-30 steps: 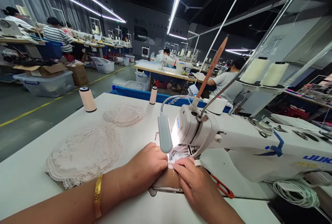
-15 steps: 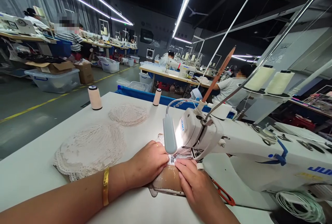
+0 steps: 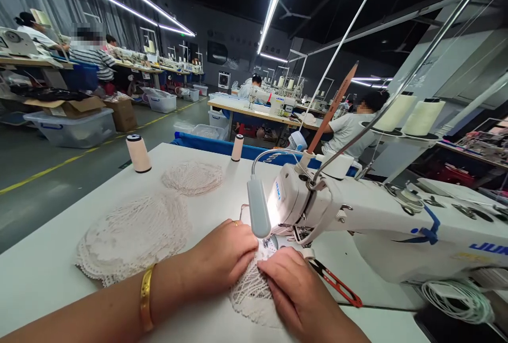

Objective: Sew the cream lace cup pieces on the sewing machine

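Observation:
A piece of pale lace (image 3: 254, 292) lies at the needle area of the white sewing machine (image 3: 337, 200), its scalloped edge toward me. My left hand (image 3: 224, 253) is closed on the lace's left side, fingertips beside the presser foot. On its right side, my right hand (image 3: 296, 285) has its fingers together, pressing the lace; the thumb is partly tucked beneath. A lit grey lamp (image 3: 259, 209) hangs just above and hides part of the needle area. Two stacks of lace pieces, a large one (image 3: 137, 234) and a smaller one (image 3: 192, 177), lie to the left.
Red-handled thread snips (image 3: 339, 285) lie right of my right hand. Two thread spools (image 3: 138, 153) (image 3: 237, 148) stand along the table's far edge. A coil of pale cable (image 3: 456, 303) is at the lower right. Other people sit at machines beyond.
The piece under my hands has turned from a smooth tan side to its open lace side and extends closer to me. My right hand has shifted slightly down. The camera view has shifted a little.

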A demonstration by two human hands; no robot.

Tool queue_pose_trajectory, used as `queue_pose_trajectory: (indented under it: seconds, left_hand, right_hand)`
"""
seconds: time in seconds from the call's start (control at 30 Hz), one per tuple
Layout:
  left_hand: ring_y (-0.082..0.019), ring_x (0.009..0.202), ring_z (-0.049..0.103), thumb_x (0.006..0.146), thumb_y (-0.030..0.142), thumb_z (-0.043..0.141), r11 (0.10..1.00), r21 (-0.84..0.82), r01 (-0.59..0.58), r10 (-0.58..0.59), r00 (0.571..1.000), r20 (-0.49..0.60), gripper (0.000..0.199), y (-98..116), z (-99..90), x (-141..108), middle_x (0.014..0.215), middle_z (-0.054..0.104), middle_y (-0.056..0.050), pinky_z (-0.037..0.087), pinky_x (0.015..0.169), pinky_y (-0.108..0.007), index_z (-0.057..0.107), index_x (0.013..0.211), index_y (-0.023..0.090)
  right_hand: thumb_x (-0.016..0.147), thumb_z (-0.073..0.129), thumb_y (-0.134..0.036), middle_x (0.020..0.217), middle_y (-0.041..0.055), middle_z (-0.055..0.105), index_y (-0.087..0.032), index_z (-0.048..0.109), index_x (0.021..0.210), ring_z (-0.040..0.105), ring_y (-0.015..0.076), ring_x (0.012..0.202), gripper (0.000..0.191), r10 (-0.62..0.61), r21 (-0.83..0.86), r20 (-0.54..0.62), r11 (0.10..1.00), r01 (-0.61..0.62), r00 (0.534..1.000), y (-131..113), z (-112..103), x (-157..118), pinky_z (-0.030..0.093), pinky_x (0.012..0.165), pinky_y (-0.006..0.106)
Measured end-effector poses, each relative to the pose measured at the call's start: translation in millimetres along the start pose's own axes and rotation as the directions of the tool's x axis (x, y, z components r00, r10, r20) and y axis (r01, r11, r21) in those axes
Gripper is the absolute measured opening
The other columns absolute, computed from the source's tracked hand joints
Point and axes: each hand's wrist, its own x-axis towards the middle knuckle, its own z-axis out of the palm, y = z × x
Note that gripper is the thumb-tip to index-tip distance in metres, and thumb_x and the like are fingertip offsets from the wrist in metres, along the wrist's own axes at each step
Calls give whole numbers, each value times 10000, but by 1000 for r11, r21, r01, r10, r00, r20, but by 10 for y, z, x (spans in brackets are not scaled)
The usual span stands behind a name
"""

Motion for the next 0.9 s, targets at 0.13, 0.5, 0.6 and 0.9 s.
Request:
queue_pose_trajectory:
  seconds: [0.13,0.5,0.6,0.9]
  left_hand:
    - [-199,828,588,948,143,668,998,35,-45,43,998,36,179,-35,119,-60,940,693,-14,378,728,-345,606,789,198]
    - [-170,759,594,992,87,603,988,32,-149,152,982,-109,253,81,268,-62,852,712,14,386,697,-350,585,762,190]
    - [-177,784,612,997,101,615,992,39,-121,124,987,-104,231,64,290,-72,882,723,6,412,715,-346,598,783,186]
    - [-212,826,650,979,88,636,993,108,-52,61,995,-77,186,11,289,-7,920,745,-5,448,772,-378,646,823,189]
  right_hand:
    - [946,489,2,1001,54,705,-239,655,1089,634,233,864,325,60,-67,40,996,-57,997,35,-6,-67,513,704,328]
    - [883,565,54,1073,24,754,-248,660,1054,649,237,928,359,125,-87,24,989,-123,992,3,-38,-118,502,819,356]
    - [879,561,44,1070,25,764,-244,649,969,655,237,913,314,171,-103,36,981,-167,985,19,-47,-116,510,805,359]
    - [868,470,55,1198,40,776,-247,703,1144,667,223,825,471,230,-158,24,962,-223,973,103,-15,-93,514,685,339]
